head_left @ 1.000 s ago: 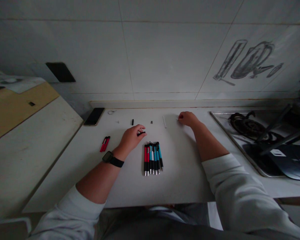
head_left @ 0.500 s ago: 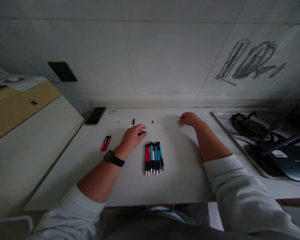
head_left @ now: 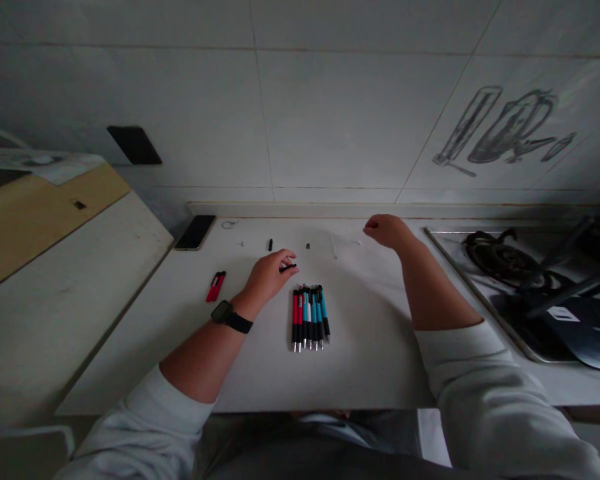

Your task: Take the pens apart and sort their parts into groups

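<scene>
My left hand (head_left: 269,275) rests on the white counter (head_left: 370,360) with its fingers pinched on a small black pen part (head_left: 289,268). Just to its right lies a row of several red, blue and black pens (head_left: 309,317), tips toward me. My right hand (head_left: 387,230) is lifted slightly above the back of the counter, fingers curled closed; whether it holds anything is too small to make out. A tiny white piece (head_left: 359,243) lies just left of it. A thin white refill (head_left: 334,247) and small black bits (head_left: 271,245) lie along the back.
A red pen body (head_left: 215,287) lies left of my left hand. A dark phone (head_left: 195,232) sits at the counter's back left corner. A gas hob (head_left: 510,257) with a dark pan lid (head_left: 575,320) fills the right. A lower wooden surface (head_left: 45,267) is on the left.
My right hand has lifted off the counter and drawn slightly right, leaving a tiny white piece on the surface. My left hand has stayed in place with the black part.
</scene>
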Action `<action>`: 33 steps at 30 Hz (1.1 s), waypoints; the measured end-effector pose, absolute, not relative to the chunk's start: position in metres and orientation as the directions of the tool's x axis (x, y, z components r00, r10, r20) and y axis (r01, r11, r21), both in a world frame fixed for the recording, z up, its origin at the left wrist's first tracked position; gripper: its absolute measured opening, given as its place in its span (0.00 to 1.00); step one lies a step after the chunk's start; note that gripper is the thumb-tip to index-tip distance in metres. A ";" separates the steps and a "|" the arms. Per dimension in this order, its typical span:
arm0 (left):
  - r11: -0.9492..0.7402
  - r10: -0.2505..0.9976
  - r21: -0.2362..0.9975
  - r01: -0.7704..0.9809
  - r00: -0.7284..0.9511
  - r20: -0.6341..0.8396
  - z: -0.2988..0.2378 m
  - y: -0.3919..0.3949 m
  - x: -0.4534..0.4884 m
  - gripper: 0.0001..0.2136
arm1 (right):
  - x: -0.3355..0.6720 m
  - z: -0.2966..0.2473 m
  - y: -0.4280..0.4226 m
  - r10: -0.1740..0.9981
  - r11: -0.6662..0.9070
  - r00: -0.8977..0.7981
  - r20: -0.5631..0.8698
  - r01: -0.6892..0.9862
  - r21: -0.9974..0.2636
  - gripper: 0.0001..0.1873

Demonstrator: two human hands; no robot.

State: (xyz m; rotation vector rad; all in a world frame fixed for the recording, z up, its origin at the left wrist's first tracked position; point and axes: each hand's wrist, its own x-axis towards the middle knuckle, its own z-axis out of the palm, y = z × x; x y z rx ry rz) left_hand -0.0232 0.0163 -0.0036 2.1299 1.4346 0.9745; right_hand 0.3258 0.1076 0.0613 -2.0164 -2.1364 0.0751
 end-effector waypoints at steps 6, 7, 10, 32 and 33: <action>-0.459 0.888 0.692 0.558 0.255 0.383 0.000 0.014 -0.019 0.17 | 0.231 0.067 0.049 0.931 0.364 -0.332 0.151 0.826 -0.431 0.19; -0.467 0.883 0.689 0.555 0.257 0.392 0.001 0.013 -0.018 0.17 | 0.217 0.059 0.040 0.919 0.392 -0.364 0.150 0.806 -0.443 0.19; -0.497 0.867 0.670 0.552 0.287 0.407 0.006 0.009 -0.016 0.17 | 0.192 0.030 0.021 0.889 0.442 -0.434 0.146 0.727 -0.526 0.18; -0.499 0.866 0.657 0.565 0.352 0.356 0.007 0.007 -0.015 0.10 | 0.201 -0.013 0.015 0.962 0.251 -0.220 0.163 0.466 -0.849 0.22; -0.493 0.869 0.649 0.580 0.351 0.348 0.007 0.007 -0.015 0.11 | 0.200 -0.012 0.015 0.962 0.248 -0.219 0.162 0.458 -0.854 0.23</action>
